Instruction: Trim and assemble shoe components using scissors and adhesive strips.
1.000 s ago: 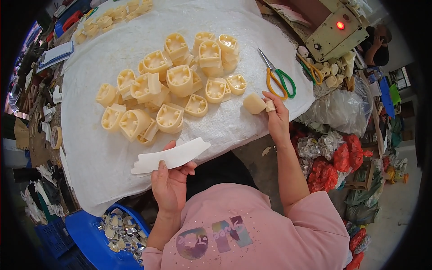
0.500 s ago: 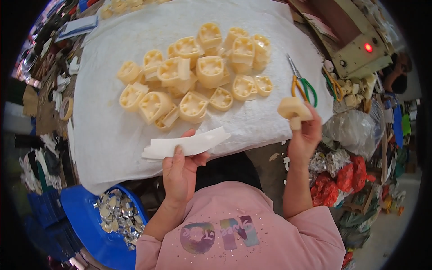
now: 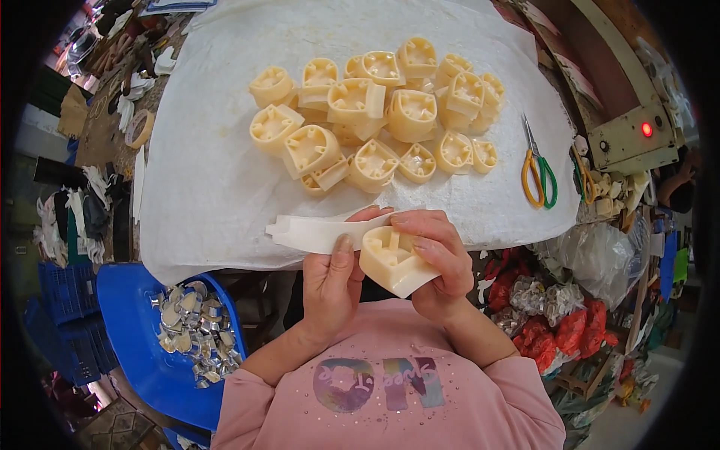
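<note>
Cream plastic part (image 3: 394, 262), lifted off the pile (image 3: 382, 120) a second ago, is now sitting at the chest, right hand (image 3: 435, 259) gripping it, left hand (image 3: 334, 277) pinching white strip (image 3: 322, 232) against it.

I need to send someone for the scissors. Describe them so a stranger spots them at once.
Start at the big white sheet covering the table, with its pile of cream plastic parts. Go to the sheet's right edge, toward the beige machine with a red light. The scissors lie flat there, apart from the pile: the only metal blades, with one yellow and one green handle loop.
</note>
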Available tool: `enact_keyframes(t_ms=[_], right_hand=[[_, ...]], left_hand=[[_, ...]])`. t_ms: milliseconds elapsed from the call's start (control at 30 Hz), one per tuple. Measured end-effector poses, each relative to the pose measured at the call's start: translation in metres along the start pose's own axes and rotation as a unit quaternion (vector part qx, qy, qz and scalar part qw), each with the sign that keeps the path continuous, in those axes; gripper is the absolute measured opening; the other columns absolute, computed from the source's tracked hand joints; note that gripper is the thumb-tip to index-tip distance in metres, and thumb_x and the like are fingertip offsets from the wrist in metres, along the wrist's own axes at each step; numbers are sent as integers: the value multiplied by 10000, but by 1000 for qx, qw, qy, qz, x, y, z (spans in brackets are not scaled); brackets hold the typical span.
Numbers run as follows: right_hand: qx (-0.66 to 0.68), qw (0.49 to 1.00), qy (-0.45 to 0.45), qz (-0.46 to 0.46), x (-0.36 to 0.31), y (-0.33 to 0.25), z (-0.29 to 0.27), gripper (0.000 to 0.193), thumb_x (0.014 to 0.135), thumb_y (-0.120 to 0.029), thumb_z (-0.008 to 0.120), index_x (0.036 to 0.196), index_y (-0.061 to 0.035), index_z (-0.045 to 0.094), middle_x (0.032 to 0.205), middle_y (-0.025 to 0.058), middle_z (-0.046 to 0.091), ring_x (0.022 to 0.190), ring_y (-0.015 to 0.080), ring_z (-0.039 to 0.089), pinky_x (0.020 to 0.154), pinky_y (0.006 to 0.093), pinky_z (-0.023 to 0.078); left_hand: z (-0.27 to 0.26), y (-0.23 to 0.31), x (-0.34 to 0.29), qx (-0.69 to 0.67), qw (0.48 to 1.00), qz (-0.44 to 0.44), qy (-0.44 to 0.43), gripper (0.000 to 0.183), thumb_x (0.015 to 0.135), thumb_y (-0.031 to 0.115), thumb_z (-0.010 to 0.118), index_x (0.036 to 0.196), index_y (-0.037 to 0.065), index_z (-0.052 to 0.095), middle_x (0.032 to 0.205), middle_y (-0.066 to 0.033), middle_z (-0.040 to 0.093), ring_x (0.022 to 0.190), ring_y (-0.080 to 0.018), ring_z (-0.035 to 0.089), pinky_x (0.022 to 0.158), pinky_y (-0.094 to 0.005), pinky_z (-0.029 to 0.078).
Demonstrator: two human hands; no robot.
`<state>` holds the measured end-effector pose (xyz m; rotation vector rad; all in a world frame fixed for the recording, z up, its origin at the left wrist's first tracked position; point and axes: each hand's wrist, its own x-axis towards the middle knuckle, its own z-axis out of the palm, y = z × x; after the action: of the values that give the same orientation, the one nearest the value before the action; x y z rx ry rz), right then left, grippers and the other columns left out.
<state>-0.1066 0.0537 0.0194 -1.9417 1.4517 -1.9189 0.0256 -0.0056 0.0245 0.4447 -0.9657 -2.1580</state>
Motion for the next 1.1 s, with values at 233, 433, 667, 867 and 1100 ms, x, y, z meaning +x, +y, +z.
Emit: enact_keyframes(t_ms=[233,433,667,867,1100], right_hand=[[-8,1000,-8,-3,-1,2,3,532,661,165,561,1140,-65,520,1106,167,582,953,333,575,779,390,497],[-9,1000,-1,6,-2,2,2,530,649,164,573,1126,-64,532,1107,162,584,955,331,572,773,384,495],[-75,997,-2,-26,-4,10,3,608,571,134,586,1141,-73,537,1068,131,604,859,309,532,721,381,462],[-154,988,-15,-31,-7,14,-1,605,555,73,618,1131,-96,553,1024,79,628,804,266,481,723,375,374],[-261,958,-116,-20,1,-6,-11,483,602,-62,657,1060,-203,597,915,27,578,789,226,470,759,430,265]], left_hand=[[3,6,-3,3,1000,-12,-7,425,1005,187,294,1319,-90,365,1319,-174,455,1182,-205,494,995,-314,415],[7,8,-5,58,998,-21,10,481,994,269,329,1317,-86,359,1332,-197,442,1221,-247,457,1031,-361,371],[3,1,-12,115,992,-31,49,499,1002,290,301,1321,-90,354,1322,-187,447,1217,-229,456,1029,-360,365],[1,-3,-9,154,985,55,47,460,1006,232,289,1320,-94,376,1274,-128,503,1108,-147,521,909,-251,434],[-17,21,-8,313,942,71,96,322,977,140,431,1137,-119,535,1050,-190,629,916,-216,639,819,-309,525]])
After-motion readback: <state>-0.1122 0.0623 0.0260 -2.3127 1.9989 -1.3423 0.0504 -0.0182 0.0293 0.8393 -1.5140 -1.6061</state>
